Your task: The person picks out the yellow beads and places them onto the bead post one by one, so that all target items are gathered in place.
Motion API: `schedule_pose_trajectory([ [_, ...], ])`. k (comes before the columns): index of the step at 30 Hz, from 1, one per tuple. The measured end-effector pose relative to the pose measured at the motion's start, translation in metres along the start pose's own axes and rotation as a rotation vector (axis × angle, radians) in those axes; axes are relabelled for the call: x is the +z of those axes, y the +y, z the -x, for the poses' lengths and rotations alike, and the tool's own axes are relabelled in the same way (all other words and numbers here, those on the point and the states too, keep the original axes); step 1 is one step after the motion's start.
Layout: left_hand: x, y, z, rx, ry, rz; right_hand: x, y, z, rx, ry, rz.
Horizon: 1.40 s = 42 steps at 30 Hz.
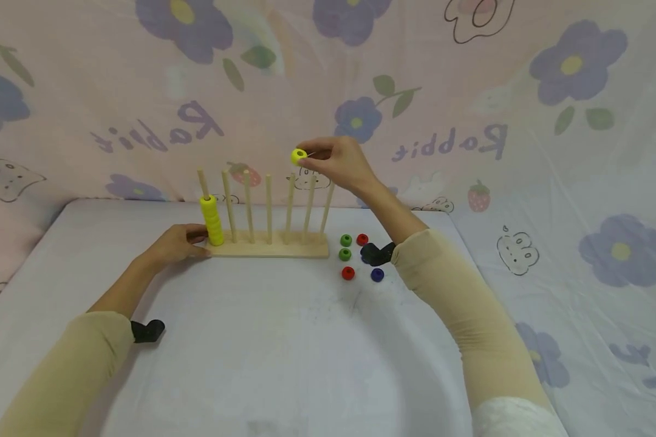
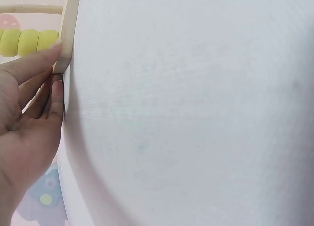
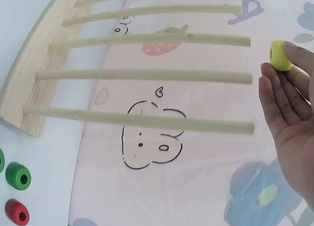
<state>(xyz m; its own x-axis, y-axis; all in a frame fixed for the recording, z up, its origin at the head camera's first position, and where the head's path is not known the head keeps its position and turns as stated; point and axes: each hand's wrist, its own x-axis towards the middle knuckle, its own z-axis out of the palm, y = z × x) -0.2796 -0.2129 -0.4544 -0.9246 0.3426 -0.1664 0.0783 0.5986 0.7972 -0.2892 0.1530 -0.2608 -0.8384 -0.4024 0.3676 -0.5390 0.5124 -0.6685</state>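
Note:
A wooden peg rack with a row of upright pegs stands on the table. Yellow beads are stacked on its leftmost peg, and the top of that peg shows above them. My left hand grips the rack's left end; in the left wrist view its fingertips touch the base near the lowest bead. Above the right-hand pegs, my right hand pinches one yellow bead between thumb and fingers. That bead is apart from the peg tips, and its hole shows in the right wrist view.
Right of the rack lie loose beads: green beads, red beads and a blue bead, with more blue partly hidden by the black wrist mount. A patterned cloth hangs behind the white table.

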Motion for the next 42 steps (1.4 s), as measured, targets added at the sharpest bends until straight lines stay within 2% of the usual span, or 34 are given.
schedule_pose_trajectory([
  [11, -0.002, -0.006, 0.007, -0.014, 0.013, 0.031, 0.026, -0.019, -0.022, -0.061, -0.071, -0.049],
  [18, 0.0, -0.003, 0.008, -0.002, 0.016, 0.053, 0.039, -0.027, -0.032, -0.109, -0.101, -0.018],
  [30, 0.006, -0.006, 0.002, 0.024, 0.001, 0.041, 0.062, -0.035, -0.044, -0.093, -0.137, -0.019],
  [36, 0.007, -0.005, 0.002, 0.023, 0.003, 0.031, 0.074, -0.039, -0.051, -0.073, -0.166, -0.044],
  [42, 0.005, -0.005, 0.004, 0.034, -0.005, 0.044, 0.083, -0.045, -0.059, -0.073, -0.201, -0.009],
])
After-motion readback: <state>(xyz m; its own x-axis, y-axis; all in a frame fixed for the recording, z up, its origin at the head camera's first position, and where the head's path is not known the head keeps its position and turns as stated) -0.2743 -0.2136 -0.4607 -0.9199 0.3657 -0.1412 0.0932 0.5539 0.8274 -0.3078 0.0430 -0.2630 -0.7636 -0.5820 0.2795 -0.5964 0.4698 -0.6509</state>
